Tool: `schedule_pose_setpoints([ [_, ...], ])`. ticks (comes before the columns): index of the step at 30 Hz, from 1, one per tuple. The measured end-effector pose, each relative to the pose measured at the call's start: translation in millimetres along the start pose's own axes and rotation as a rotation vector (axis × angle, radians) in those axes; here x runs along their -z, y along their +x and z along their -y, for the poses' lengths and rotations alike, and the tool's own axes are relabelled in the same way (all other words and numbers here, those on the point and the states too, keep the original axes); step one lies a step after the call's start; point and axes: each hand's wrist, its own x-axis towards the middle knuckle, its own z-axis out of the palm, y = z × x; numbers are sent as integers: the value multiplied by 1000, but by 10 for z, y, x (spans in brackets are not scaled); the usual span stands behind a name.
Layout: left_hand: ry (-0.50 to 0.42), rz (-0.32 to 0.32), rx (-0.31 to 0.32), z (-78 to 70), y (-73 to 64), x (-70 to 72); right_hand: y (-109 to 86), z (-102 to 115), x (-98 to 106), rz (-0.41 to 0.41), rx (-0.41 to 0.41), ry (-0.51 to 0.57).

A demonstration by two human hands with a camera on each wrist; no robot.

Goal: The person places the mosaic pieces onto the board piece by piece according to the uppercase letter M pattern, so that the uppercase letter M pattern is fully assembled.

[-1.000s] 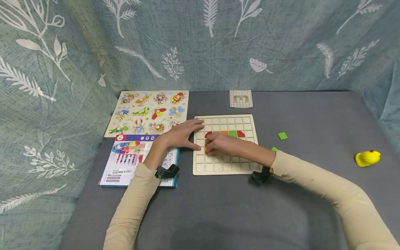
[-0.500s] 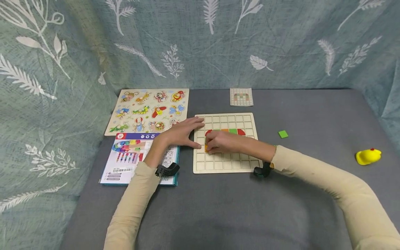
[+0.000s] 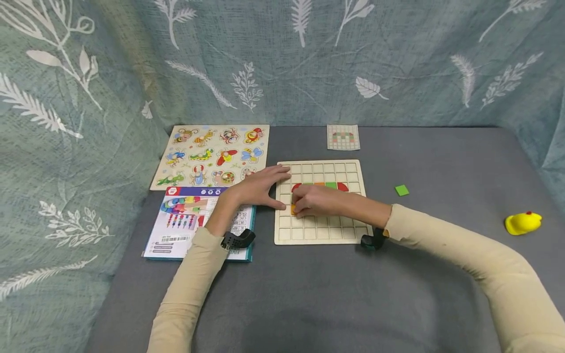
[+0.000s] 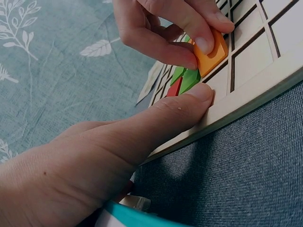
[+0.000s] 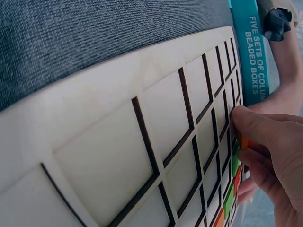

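A pale wooden grid board (image 3: 321,238) lies flat on the grey cloth. My left hand (image 3: 257,189) rests at the board's left side, thumb and fingers spread, with the thumb on the frame. Over the left part of the grid, my right hand (image 3: 321,200) pinches an orange square tile (image 4: 217,53), which sits slightly tilted at its cell. Beyond that tile are a green tile (image 4: 190,80) and a red tile (image 4: 174,88). In the head view, a row of red, green and orange tiles shows above the right hand, which hides part of it.
A printed pattern card (image 3: 343,137) lies behind the board. A loose green tile (image 3: 402,190) and a yellow toy duck (image 3: 523,223) are to the right. At the left are an insect peg puzzle (image 3: 212,157) and a boxed toy (image 3: 176,245), partly under the left arm.
Both hands stay almost in place, the right still at the orange tile. The green tile glimpsed beside the right sleeve one second ago is now hidden. The head view shifts slightly.
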Motion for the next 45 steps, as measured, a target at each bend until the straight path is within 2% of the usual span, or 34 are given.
schedule_pose_setpoints([
  [6,14,-8,4,-3,22,40,10,-7,26,-17,7,-38],
  [12,6,-1,3,-4,-7,36,-26,43,-42,-42,33,-82],
  [17,14,3,10,18,-27,16,-138,125,-73,-70,-3,-157],
  [21,14,0,21,15,-22,30,-367,146,-11,-110,-86,-179],
  [26,11,-1,24,7,-21,32,-785,107,158,-193,-214,-171],
  [32,12,-6,39,-11,-58,21,-1227,-24,380,-316,-510,18],
  [35,6,-7,31,-22,-49,-7,-1425,-71,435,-377,-615,74],
  [39,-13,3,22,-35,-18,-38,-1629,-93,468,-369,-685,82],
  [45,-8,-10,11,-25,18,-32,-1800,-139,509,-264,-769,126],
])
